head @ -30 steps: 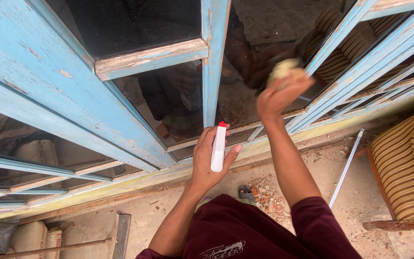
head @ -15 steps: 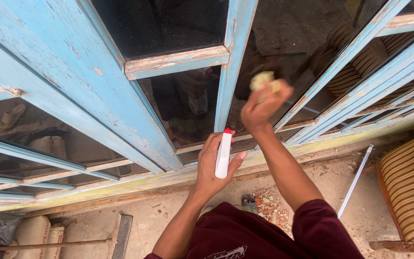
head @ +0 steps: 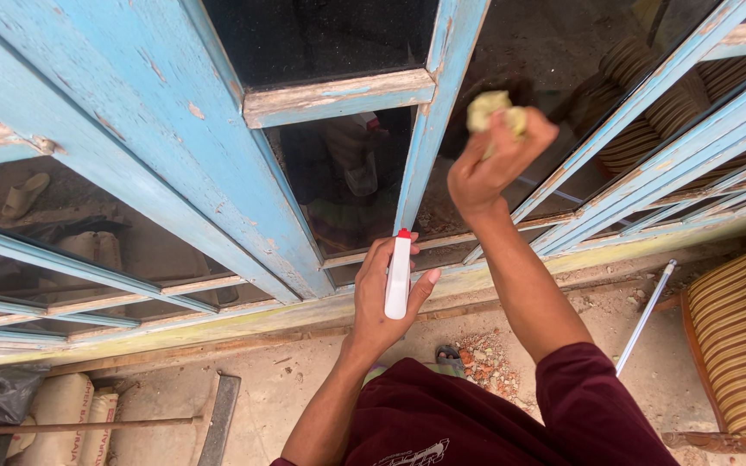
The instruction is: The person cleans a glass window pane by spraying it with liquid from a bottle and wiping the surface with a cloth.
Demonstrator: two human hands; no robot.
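Two hands working | right hand pinching crumpled yellowish cloth against glass pane at 1 o'clock | left hand wrapping white red-tipped spray bottle

Head view of the person's own body. Both forearms are bare from the elbow down to the left hand and right hand; no rings, watch or gloves show. A dark maroon short-sleeved shirt covers the torso and upper arms, with a pale printed emblem low on the chest.
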